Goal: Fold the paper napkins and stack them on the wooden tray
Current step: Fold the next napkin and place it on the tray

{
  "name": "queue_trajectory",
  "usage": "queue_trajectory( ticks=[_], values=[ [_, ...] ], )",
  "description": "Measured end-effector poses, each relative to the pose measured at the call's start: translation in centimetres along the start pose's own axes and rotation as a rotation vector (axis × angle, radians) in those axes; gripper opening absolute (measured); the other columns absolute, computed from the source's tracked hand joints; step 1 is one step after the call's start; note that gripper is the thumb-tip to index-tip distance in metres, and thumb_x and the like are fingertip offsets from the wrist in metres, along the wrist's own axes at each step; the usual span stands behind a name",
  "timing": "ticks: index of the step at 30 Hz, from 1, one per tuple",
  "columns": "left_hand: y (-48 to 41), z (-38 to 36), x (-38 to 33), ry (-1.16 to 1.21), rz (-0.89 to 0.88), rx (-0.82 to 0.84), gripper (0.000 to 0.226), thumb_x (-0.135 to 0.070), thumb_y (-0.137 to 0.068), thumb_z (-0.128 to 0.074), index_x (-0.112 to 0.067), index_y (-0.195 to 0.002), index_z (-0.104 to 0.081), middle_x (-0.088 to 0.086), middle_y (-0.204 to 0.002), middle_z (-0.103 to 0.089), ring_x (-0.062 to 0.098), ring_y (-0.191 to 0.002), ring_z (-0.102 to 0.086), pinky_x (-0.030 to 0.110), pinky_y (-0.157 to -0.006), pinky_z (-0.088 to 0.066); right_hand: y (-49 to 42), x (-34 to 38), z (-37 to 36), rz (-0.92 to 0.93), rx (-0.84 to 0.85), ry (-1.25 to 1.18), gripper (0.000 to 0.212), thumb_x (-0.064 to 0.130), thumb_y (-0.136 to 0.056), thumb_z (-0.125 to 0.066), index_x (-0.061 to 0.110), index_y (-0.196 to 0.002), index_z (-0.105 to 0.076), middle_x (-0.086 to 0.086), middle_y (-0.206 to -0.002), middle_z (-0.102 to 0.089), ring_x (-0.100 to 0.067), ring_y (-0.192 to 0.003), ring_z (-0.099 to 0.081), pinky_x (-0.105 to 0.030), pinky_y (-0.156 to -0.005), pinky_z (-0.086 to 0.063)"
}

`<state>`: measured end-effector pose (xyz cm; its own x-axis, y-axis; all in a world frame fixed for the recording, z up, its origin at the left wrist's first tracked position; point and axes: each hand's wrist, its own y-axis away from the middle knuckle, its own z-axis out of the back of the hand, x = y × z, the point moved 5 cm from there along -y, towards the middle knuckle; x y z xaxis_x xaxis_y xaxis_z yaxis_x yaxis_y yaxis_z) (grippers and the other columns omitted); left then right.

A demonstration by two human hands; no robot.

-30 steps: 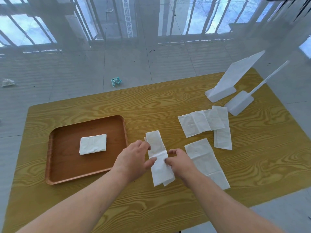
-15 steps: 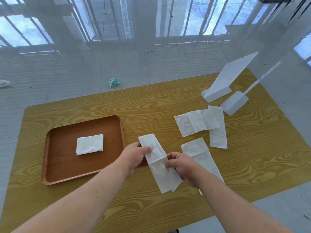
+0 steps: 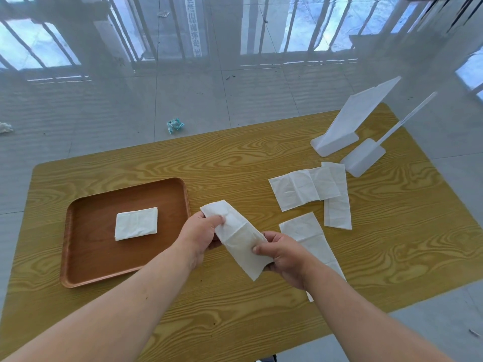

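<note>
Paper napkin (image 3: pixel 236 235) — both hands gripping.

I have a single view, from the camera worn on the head, looking forward and steeply down. It sits close above the near edge of the tabletop (image 3: pixel 261 158), so both forearms run in from the bottom corners and the hands (image 3: pixel 285 254) land just below the middle of the picture. The wide lens bows the tabletop's edges. Its far edge crosses mid-picture; beyond it I see tiled floor (image 3: pixel 104 105) and barred windows (image 3: pixel 300 24) along the top.
</note>
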<state>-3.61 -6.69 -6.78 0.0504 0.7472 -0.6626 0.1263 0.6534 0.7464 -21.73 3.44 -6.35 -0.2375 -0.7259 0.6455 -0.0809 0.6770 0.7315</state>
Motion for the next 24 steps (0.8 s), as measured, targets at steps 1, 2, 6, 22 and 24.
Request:
queue_trajectory(
  ticks=[1, 2, 6, 22, 24],
  values=[
    [0.0, 0.0, 0.0, 0.029, 0.021, -0.004, 0.013, -0.012, -0.091, -0.069, -0.014, -0.105, -0.07, 0.001, -0.074, -0.079, 0.016, -0.061, -0.073, 0.03, -0.054, -0.057, 0.0, 0.3, 0.2, 0.018, -0.006, -0.012, 0.02, -0.001, -0.091, -0.067, 0.008, -0.107, -0.076, -0.007, -0.097, -0.078, -0.02, -0.09, -0.074, -0.036, -0.076, -0.06],
    [0.2, -0.1, 0.0, 0.043, 0.048, 0.001, 0.011, -0.012, -0.091, -0.069, -0.013, -0.102, -0.068, 0.0, -0.069, -0.074, 0.014, -0.056, -0.067, 0.03, -0.052, -0.054, 0.0, 0.6, 0.4, 0.034, -0.013, -0.014, 0.021, -0.002, -0.091, -0.066, 0.008, -0.106, -0.075, -0.008, -0.097, -0.077, -0.021, -0.09, -0.073, -0.036, -0.076, -0.06],
    [0.8, -1.0, 0.4, -0.034, 0.159, 0.164, 0.015, -0.013, -0.092, -0.066, -0.02, -0.081, -0.06, -0.006, -0.06, -0.056, 0.008, -0.047, -0.05, 0.024, -0.048, -0.044, 0.0, 1.8, 0.9, 0.113, -0.038, 0.044, 0.017, 0.006, -0.085, -0.07, 0.017, -0.093, -0.08, -0.004, -0.093, -0.076, -0.019, -0.09, -0.071, -0.034, -0.078, -0.057],
    [0.9, -0.2, -2.0, -0.594, -0.329, -0.151, 0.014, -0.042, -0.095, -0.056, -0.03, -0.097, -0.062, -0.003, -0.09, -0.07, 0.013, -0.072, -0.063, 0.039, -0.064, -0.054, -0.5, 3.3, 0.3, 0.137, -0.105, 0.121, 0.013, 0.009, -0.091, -0.071, 0.003, -0.102, -0.077, -0.008, -0.093, -0.073, -0.024, -0.092, -0.065, -0.043, -0.091, -0.052],
    [1.1, 0.2, -2.6, -0.695, -0.451, -0.205, 0.013, -0.043, -0.096, -0.051, -0.033, -0.097, -0.058, -0.009, -0.098, -0.063, 0.012, -0.084, -0.061, 0.037, -0.071, -0.052, -0.7, 3.0, 0.9, 0.113, -0.224, 0.225, 0.012, 0.014, -0.091, -0.069, 0.008, -0.097, -0.077, -0.012, -0.093, -0.075, -0.023, -0.088, -0.066, -0.041, -0.081, -0.055]
  ],
)
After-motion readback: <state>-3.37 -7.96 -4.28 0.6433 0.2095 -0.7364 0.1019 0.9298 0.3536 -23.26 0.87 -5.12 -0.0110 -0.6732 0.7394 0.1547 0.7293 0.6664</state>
